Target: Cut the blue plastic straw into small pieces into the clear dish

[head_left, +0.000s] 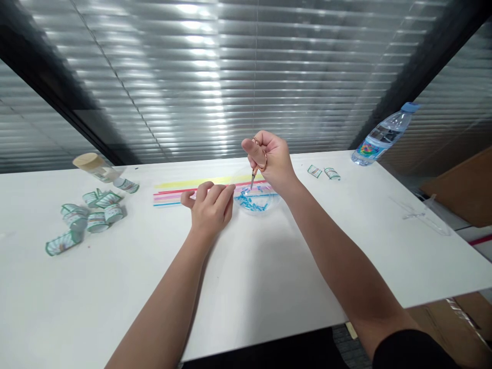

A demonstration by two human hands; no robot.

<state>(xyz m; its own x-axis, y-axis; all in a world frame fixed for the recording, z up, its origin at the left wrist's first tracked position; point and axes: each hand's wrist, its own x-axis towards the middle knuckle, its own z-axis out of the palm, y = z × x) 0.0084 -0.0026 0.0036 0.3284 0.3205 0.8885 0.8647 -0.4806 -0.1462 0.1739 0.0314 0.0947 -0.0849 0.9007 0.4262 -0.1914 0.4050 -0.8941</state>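
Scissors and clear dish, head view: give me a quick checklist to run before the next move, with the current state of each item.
1. Scissors held: ok, the right hand has them by the handles.
2. Scissor tips over the dish: ok, they point down toward it.
3. Scissor blades fully closed: cannot tell, too small to see.
4. Small blue pieces in the dish: ok, a loose cluster shows there.
5. Left hand gripping one of the colored strips: cannot tell, its fingertips are partly hidden.
6. Water bottle capped and away from both hands: ok.
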